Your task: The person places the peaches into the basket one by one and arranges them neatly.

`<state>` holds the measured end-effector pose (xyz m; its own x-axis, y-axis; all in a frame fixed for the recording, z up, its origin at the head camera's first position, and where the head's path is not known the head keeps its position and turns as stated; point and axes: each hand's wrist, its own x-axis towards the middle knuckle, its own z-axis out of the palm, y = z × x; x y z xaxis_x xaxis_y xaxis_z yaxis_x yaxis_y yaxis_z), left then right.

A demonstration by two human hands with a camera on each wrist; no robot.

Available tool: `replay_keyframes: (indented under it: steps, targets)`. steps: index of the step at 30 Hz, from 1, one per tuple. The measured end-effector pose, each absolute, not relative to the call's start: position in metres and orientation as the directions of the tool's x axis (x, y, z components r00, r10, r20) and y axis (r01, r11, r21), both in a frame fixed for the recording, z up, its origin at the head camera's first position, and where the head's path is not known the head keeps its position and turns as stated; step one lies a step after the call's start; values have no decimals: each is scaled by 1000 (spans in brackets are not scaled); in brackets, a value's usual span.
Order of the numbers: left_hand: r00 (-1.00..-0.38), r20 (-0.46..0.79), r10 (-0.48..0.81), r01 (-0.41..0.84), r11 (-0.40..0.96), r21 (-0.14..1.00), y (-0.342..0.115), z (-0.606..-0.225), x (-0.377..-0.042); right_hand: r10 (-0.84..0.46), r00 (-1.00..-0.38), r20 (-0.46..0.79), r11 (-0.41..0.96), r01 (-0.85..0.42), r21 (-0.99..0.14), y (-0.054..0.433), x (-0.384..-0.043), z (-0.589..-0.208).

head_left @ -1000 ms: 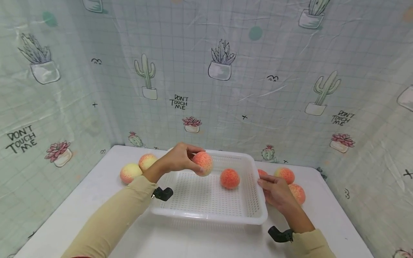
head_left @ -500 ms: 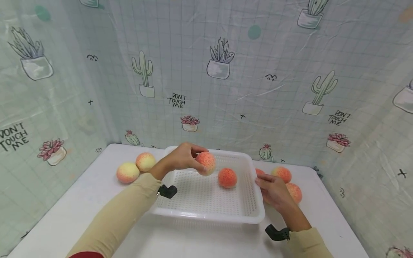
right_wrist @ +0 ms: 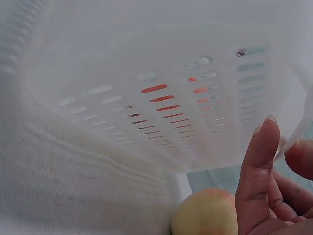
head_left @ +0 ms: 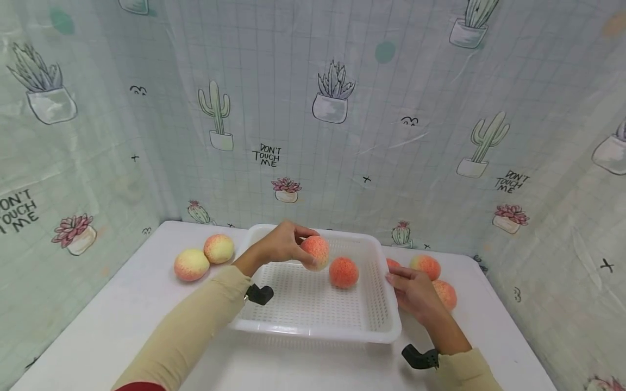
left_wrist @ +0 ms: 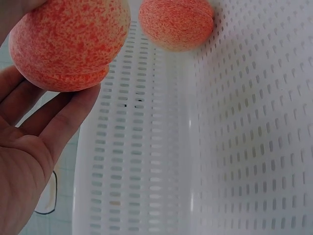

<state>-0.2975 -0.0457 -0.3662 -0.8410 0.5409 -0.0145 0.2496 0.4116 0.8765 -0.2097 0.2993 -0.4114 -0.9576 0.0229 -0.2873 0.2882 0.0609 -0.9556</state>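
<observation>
My left hand (head_left: 282, 244) holds a speckled orange-pink peach (head_left: 317, 253) above the white perforated basket (head_left: 313, 330), thumb on the near side. In the left wrist view the held peach (left_wrist: 73, 44) is large, with fingers beneath it. A redder peach (head_left: 344, 272) rests on the basket floor just right of it. At the basket's right side my right hand (head_left: 415, 293) pinches the rim. The right wrist view has that hand (right_wrist: 269, 191) at the rim, beside the slotted outer wall of the basket (right_wrist: 122, 54).
Two yellow-pink peaches, one nearer (head_left: 192, 265) and one farther (head_left: 219, 248), lie on the white table (head_left: 146, 304) left of the basket. Several more sit by my right hand, including one behind (head_left: 425, 266) and one beside it (head_left: 445, 294). A cactus-print curtain (head_left: 371, 136) encloses the table.
My left hand has carried its peach a little to the right, closer to the peach in the basket. The right hand stays on the rim. The head view has shifted slightly.
</observation>
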Motion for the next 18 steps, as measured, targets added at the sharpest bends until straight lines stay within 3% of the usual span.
replay_keyframes:
  steps: [18]
  targets:
    - [-853,-15,522,264,456,850,-41,-386,-307,48,-958,-284,68,286,-956,298,-206,-413]
